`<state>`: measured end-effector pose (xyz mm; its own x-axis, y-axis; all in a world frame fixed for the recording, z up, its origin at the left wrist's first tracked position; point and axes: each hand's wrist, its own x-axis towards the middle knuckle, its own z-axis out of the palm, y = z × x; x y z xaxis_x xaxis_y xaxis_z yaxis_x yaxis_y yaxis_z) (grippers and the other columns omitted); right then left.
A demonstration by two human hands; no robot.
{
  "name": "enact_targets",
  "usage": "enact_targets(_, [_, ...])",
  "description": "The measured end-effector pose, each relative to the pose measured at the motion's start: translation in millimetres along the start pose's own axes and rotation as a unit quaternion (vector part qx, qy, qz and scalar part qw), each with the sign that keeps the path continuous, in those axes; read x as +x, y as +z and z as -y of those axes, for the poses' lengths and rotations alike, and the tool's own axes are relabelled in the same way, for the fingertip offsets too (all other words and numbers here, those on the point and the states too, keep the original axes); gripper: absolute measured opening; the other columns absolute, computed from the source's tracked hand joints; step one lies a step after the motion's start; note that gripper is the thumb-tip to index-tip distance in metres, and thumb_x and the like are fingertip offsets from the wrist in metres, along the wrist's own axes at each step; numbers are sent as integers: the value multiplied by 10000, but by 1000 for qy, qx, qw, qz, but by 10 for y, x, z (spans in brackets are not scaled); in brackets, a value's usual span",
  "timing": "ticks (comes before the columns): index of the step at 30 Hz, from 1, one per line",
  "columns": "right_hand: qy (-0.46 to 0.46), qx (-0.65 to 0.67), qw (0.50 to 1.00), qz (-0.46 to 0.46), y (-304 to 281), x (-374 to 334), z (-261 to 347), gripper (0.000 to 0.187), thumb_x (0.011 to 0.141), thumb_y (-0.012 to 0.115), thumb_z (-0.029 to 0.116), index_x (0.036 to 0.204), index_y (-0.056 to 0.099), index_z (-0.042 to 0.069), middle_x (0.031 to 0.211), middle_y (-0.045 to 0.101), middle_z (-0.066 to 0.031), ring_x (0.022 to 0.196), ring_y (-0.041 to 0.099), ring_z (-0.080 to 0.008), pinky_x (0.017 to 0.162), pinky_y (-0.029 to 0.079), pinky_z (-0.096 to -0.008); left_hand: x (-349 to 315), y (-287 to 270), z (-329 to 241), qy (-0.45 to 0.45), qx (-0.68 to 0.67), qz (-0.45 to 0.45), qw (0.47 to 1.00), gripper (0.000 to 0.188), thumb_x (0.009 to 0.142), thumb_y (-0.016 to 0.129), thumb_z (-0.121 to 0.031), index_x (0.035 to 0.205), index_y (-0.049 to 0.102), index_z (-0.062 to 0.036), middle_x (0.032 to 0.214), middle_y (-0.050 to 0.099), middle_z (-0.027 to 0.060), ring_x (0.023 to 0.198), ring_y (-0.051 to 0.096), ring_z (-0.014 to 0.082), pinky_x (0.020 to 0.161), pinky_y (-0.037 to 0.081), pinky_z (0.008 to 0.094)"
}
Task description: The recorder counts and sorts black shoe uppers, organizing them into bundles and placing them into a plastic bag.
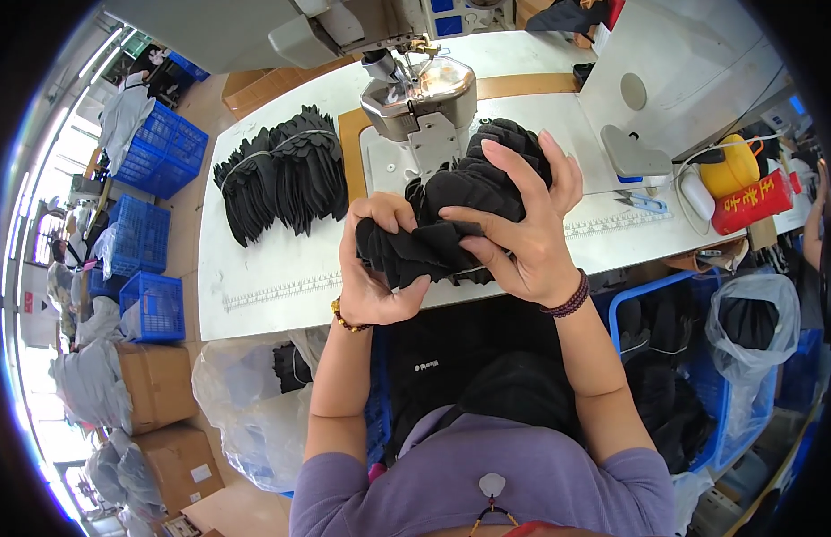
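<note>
My left hand (373, 264) grips a bundle of black cut fabric pieces (415, 253) above the front edge of the white sewing table (281, 277). At the bundle's right side, my right hand (532, 237) pinches one piece between thumb and index finger, its other fingers spread upward. A pale tie shows at the bundle's lower edge. Just behind my hands lies another pile of black fabric pieces (496, 170), partly hidden by my right fingers. Two tied bundles of black pieces (286, 170) lie side by side to the left. The sewing machine head (420, 94) stands beyond.
A ruler strip (621, 222) runs along the table's front. Thread snips (642, 202), a red cylinder (754, 204) and a yellow spool (730, 161) are at the right. Below are a plastic bag (245, 403) on the left and a blue crate (721, 421) of black fabric on the right.
</note>
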<state>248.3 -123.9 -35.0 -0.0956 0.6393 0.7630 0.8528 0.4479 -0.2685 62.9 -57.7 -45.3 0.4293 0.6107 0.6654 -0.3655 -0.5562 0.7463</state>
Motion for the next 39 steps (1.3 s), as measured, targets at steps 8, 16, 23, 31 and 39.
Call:
enact_targets(8, [7, 24, 1000, -2, -10, -11, 16, 254, 730, 680, 359, 952, 733, 249, 1377, 417, -88, 1312, 195, -380, 1031, 78, -521, -22, 4, 9, -5, -8, -5, 1000, 504, 561, 695, -123, 954, 383, -68, 924, 443, 94, 840, 419, 166, 806, 355, 273])
enact_targets(16, [51, 51, 997, -31, 67, -15, 39, 345, 693, 690, 225, 1031, 694, 293, 1367, 426, -33, 1316, 203, -357, 1034, 18, -539, -5, 1, 51, 8, -16, -18, 1000, 497, 560, 702, -153, 944, 398, -69, 961, 410, 96, 878, 412, 170, 829, 359, 286])
enact_targets(23, [-1, 45, 998, -46, 116, -20, 53, 247, 671, 689, 212, 902, 719, 294, 1350, 434, -38, 1318, 212, -362, 1045, -22, -538, -8, 19, 51, 3, -25, -32, 999, 508, 577, 704, -154, 974, 402, -60, 967, 409, 95, 895, 422, 176, 851, 361, 296])
enact_targets(31, [19, 60, 995, -72, 142, -5, 55, 143, 682, 724, 337, 778, 728, 231, 1319, 471, -59, 1323, 224, -357, 1053, -39, -518, -24, 27, 59, 13, -15, -36, 999, 510, 590, 722, -156, 969, 392, -69, 986, 414, 98, 933, 432, 184, 870, 366, 313])
enact_targets(39, [21, 97, 993, -64, 116, -23, 47, 291, 656, 740, 487, 800, 729, 234, 1324, 466, -64, 1327, 215, -361, 1052, -43, -525, -7, -8, 64, 0, -6, -21, 1000, 517, 577, 731, -142, 944, 373, -77, 948, 404, 93, 873, 398, 175, 834, 349, 296])
